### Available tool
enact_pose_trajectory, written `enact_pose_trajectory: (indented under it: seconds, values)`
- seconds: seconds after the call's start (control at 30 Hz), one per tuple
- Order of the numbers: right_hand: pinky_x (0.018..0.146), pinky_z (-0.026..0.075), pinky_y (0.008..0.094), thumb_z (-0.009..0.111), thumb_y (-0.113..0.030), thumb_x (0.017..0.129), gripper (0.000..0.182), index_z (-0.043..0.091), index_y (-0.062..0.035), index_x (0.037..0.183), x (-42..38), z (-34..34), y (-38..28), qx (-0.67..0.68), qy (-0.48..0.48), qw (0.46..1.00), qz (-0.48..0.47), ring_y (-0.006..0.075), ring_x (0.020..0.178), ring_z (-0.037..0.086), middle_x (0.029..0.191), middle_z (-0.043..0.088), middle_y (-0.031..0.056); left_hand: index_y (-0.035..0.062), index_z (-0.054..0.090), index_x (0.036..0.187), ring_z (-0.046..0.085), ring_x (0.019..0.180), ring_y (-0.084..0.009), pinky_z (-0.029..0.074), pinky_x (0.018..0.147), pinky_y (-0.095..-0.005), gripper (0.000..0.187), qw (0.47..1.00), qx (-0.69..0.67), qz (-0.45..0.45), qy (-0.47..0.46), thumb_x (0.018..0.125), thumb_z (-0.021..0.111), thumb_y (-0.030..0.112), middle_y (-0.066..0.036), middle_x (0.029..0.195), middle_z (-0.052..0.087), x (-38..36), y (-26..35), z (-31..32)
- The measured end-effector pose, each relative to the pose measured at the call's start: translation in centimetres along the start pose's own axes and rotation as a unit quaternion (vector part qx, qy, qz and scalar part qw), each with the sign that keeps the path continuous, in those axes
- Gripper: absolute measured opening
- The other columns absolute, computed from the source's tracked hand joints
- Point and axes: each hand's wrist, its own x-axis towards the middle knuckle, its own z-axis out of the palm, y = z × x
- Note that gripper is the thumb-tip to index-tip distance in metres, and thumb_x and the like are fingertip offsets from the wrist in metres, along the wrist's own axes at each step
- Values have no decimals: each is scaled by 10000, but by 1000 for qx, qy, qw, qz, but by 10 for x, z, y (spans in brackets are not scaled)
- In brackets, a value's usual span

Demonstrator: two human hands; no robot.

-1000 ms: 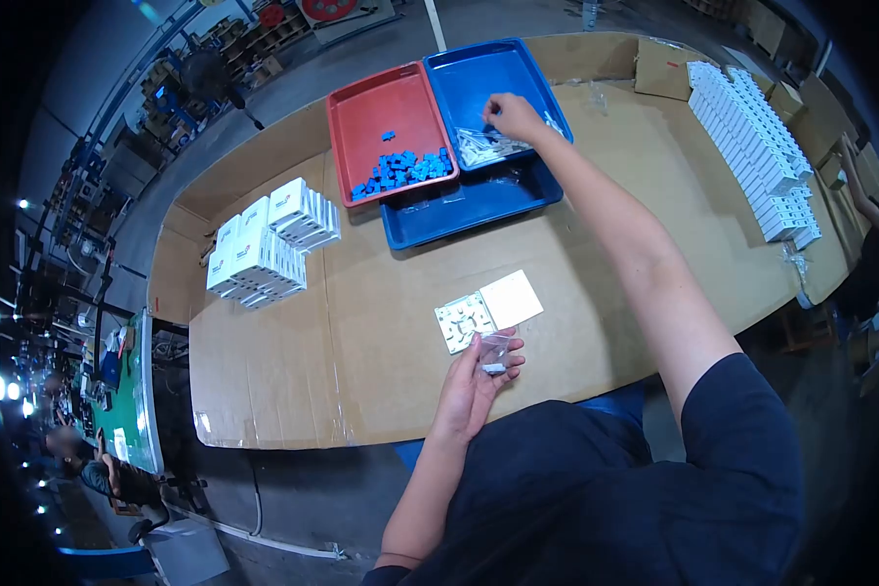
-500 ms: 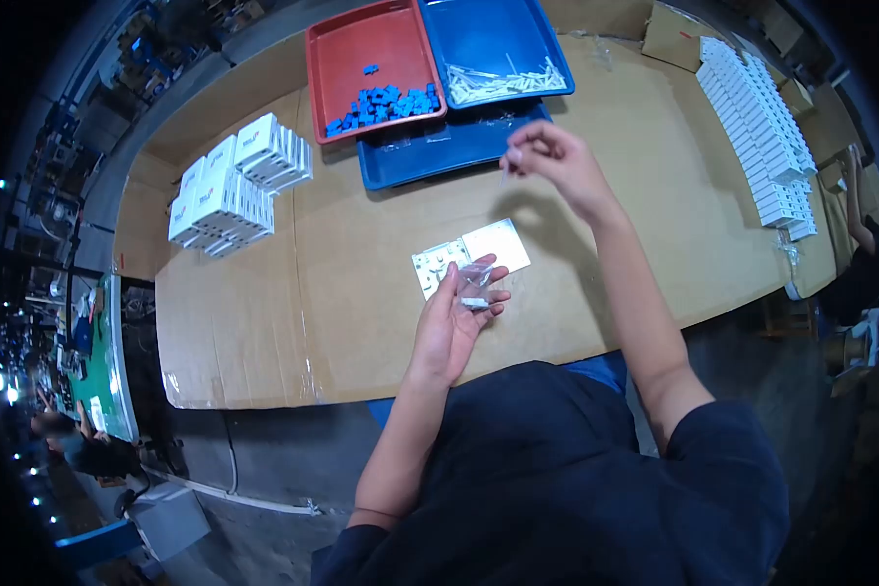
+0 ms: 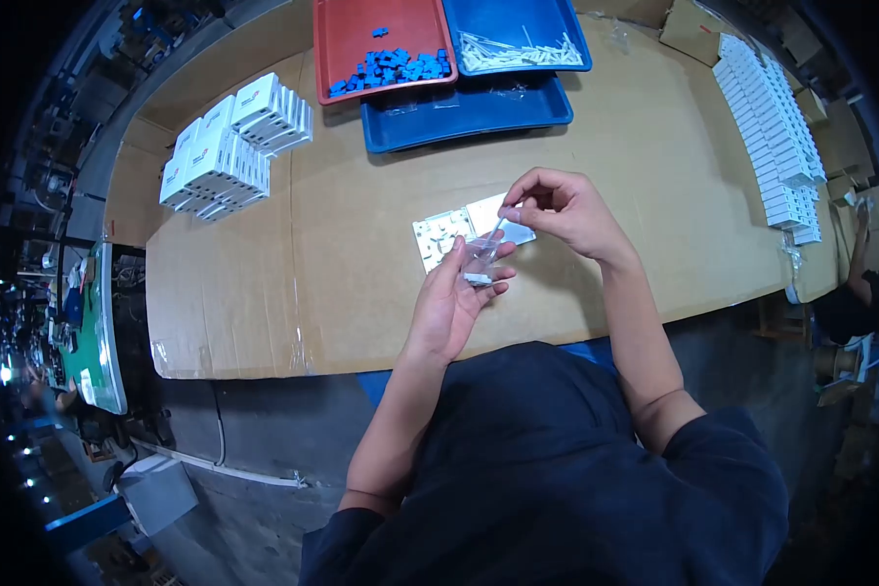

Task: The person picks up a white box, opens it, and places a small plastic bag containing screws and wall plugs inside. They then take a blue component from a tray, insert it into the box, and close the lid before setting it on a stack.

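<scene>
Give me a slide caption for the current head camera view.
The left hand holds a clear bag; the right hand pinches a slim stick close to it.

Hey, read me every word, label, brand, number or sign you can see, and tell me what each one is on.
None can be read.
Left stack of white pieces: small dark print and reddish marks, too small to read.
Clear bag: no lettering I can make out.
Elsewhere: nothing legible.

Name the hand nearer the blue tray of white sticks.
Right. The right hand is on the near side of that blue tray, apart from it, pinching a thin stick; the left hand, holding a clear bag, is farther back.
</scene>
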Motion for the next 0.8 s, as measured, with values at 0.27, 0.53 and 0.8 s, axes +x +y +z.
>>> enact_pose_trajectory:
  seconds: [0.27, 0.53, 0.8]
  values:
    - [740, 522, 236, 757, -22, 909, 89, 755, -1, 995, 8, 12, 6, 4, -127, 992, -11, 78, 846, 638, 934, 703, 12, 19, 549, 1399, 714, 1056, -246, 588, 908, -364, 515, 1000, 12, 2, 2, 1132, 416, 438, -162, 1281, 697, -3, -7, -3]
    - [880, 538, 314, 742, 11, 864, 83, 772, -29, 931, 8, 11, 3, -74, -161, 981, -83, 142, 1037, 639, 1117, 696, 52, 21, 572, 1364, 723, 1063, -260, 600, 887, -378, 465, 1000, 16, 6, 18, 1119, 483, 405, -124, 1216, 707, -3, -9, 0]
    - [910, 533, 341, 764, -98, 908, 175, 766, 26, 1031, 8, 5, -3, -130, -217, 967, -35, 203, 984, 680, 1140, 730, 95, 18, 574, 1361, 727, 1069, -263, 604, 889, -377, 486, 999, 28, -1, 22, 1123, 461, 426, -124, 1224, 704, -3, -8, 0]
